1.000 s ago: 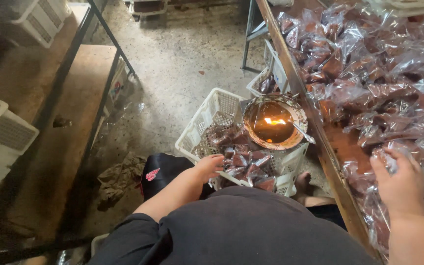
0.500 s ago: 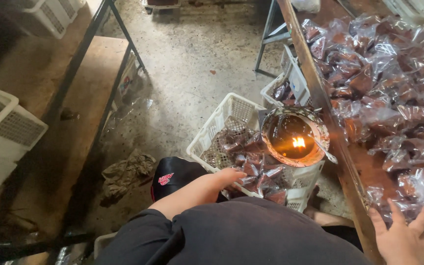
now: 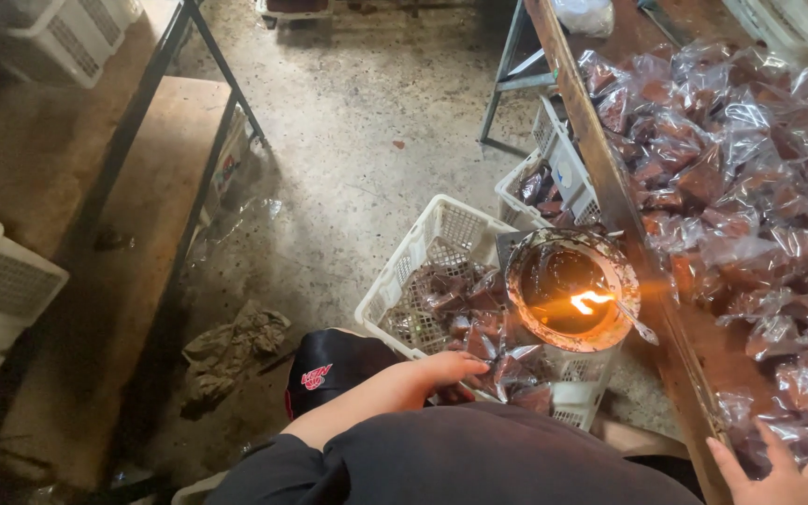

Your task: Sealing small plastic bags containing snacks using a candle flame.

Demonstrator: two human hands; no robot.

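While left hand point(image 3: 441, 372) touches crinkly clear packets point(image 3: 502, 369), slatted white basket point(image 3: 423, 271), perhaps plastic.

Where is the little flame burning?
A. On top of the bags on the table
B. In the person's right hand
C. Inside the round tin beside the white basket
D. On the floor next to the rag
C: the small orange flame burns inside the round tin, which sits right beside the white basket of bagged brown pieces.
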